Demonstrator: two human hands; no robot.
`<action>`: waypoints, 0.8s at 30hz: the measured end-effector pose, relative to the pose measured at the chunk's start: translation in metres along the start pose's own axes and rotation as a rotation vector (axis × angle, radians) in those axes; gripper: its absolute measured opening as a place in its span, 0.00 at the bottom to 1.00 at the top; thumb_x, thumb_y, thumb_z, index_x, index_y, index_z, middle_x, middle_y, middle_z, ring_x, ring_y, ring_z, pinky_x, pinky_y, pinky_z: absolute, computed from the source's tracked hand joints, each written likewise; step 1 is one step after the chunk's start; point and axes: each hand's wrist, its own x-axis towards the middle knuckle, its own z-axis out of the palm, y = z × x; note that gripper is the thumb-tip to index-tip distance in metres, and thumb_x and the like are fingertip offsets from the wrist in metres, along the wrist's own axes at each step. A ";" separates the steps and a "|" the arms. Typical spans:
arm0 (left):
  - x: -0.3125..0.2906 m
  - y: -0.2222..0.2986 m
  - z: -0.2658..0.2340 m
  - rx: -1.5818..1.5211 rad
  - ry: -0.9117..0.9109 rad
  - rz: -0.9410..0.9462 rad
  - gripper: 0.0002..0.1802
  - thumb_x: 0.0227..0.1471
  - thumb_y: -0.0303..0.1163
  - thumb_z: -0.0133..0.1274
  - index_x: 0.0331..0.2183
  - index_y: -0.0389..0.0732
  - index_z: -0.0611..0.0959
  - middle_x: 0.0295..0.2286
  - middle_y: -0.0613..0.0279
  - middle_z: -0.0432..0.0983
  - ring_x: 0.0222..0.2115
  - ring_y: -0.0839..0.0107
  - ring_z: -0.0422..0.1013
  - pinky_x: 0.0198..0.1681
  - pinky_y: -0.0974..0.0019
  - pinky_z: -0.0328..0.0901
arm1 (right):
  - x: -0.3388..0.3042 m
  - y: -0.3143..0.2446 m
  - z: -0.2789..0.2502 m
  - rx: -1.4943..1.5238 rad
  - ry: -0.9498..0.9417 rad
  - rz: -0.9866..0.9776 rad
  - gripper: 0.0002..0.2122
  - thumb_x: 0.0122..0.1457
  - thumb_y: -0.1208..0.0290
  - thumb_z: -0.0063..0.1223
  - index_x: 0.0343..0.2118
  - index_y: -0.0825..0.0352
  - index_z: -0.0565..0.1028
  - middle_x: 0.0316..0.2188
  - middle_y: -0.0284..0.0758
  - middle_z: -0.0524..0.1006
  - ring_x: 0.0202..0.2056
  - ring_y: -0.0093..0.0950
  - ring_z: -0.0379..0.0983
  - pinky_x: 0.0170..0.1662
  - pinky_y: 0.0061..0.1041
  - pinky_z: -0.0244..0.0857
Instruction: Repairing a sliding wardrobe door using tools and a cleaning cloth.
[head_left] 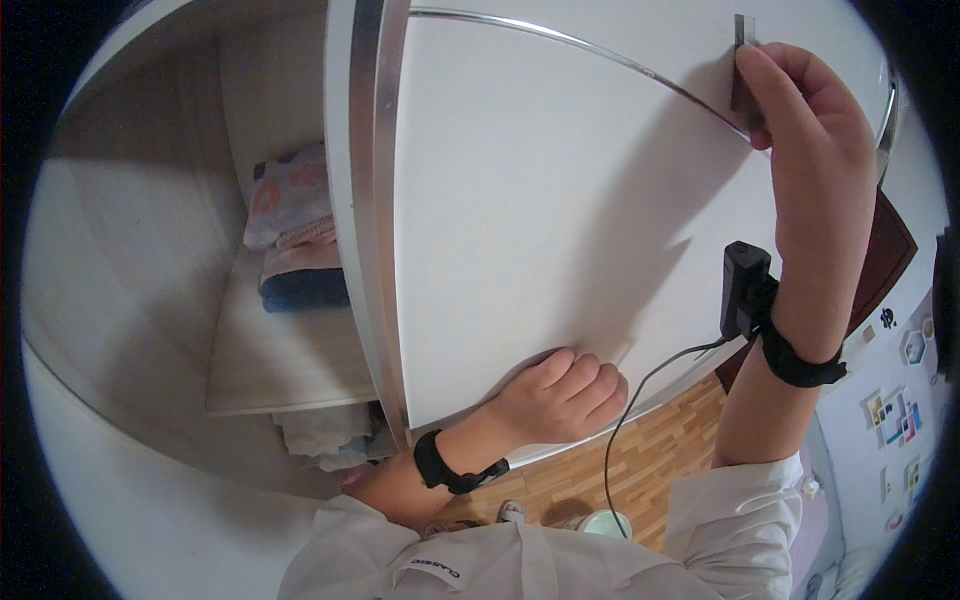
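Note:
My right hand is raised at the upper right, its thumb and fingers pinched round a narrow grey metal strip. The strip stands upright against a white door panel; whether it is fixed to the panel I cannot tell. A thin curved chrome trim crosses the panel and runs behind this hand. Lower down, my left hand is curled into a loose fist close to the panel, with nothing showing in it. Black bands circle both wrists, and the right one carries a small black device with a cable.
At the left, an open wardrobe compartment holds folded cloths on a shelf, with more fabric underneath. A metal door edge stands beside it. Below are a wooden floor and a pale green round container.

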 end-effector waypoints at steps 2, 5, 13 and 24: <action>0.001 0.000 0.000 0.002 0.004 -0.003 0.05 0.46 0.34 0.54 0.29 0.47 0.81 0.29 0.72 0.71 0.31 0.73 0.66 0.39 0.69 0.62 | -0.001 0.001 0.001 0.002 0.018 0.000 0.11 0.62 0.65 0.57 0.38 0.69 0.79 0.26 0.26 0.77 0.26 0.13 0.66 0.30 0.13 0.59; 0.001 0.000 0.001 0.002 0.014 -0.003 0.05 0.46 0.34 0.54 0.29 0.47 0.80 0.28 0.72 0.71 0.31 0.73 0.66 0.38 0.69 0.62 | 0.001 0.002 -0.003 -0.015 -0.011 0.004 0.10 0.62 0.66 0.57 0.38 0.68 0.79 0.26 0.26 0.77 0.26 0.13 0.67 0.31 0.13 0.59; 0.002 0.001 0.002 -0.009 0.032 -0.009 0.04 0.45 0.33 0.54 0.28 0.47 0.80 0.27 0.72 0.70 0.31 0.73 0.66 0.38 0.70 0.62 | 0.001 0.006 -0.005 -0.023 -0.019 -0.044 0.10 0.63 0.66 0.57 0.40 0.68 0.80 0.27 0.26 0.78 0.27 0.13 0.69 0.31 0.12 0.61; 0.010 -0.001 0.002 0.017 0.035 -0.005 0.03 0.45 0.33 0.54 0.27 0.48 0.79 0.26 0.72 0.69 0.30 0.74 0.65 0.37 0.70 0.61 | 0.012 0.014 -0.014 -0.160 -0.003 -0.145 0.11 0.63 0.66 0.58 0.43 0.67 0.80 0.31 0.27 0.80 0.31 0.13 0.71 0.33 0.10 0.62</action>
